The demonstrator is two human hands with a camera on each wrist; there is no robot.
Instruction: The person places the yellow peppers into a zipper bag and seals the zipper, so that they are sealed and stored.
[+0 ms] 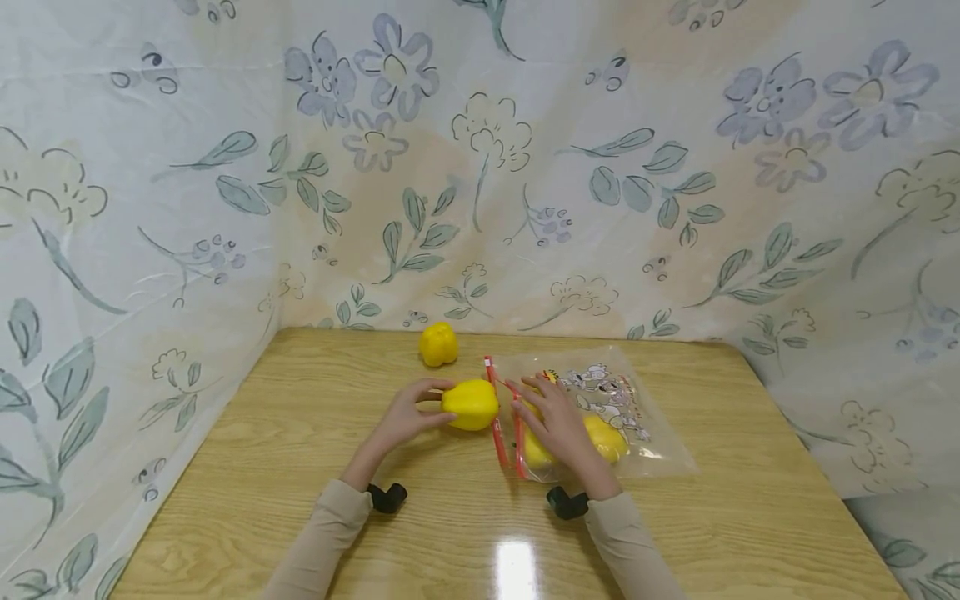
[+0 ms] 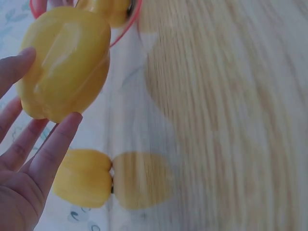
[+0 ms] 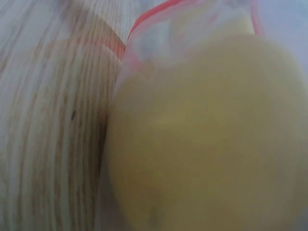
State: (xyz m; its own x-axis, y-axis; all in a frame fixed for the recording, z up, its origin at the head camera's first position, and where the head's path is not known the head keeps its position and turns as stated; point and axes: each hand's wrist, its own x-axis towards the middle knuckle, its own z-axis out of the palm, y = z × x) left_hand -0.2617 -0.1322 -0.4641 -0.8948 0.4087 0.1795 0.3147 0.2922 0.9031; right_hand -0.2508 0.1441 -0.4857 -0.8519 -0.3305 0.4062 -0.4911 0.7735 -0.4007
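Held between the thumb and fingers of my left hand (image 1: 408, 410) is a yellow bell pepper (image 1: 471, 405), right at the mouth of a clear zip bag (image 1: 656, 417). The bag lies on its side with its red-edged opening parted toward the pepper. My right hand (image 1: 558, 421) holds the bag's upper edge by the red strip, its fingers reaching over the film. Inside the bag are yellow bell peppers (image 1: 606, 439), partly hidden by that hand. In the right wrist view, a bagged pepper (image 3: 207, 139) fills most of the picture.
Another yellow bell pepper (image 1: 438, 344) stands near the back edge of the wooden table (image 1: 300, 400), left of the bag. Behind the table hangs a floral cloth (image 1: 480, 167). Dark wrist cameras (image 1: 387, 498) sit at both cuffs.
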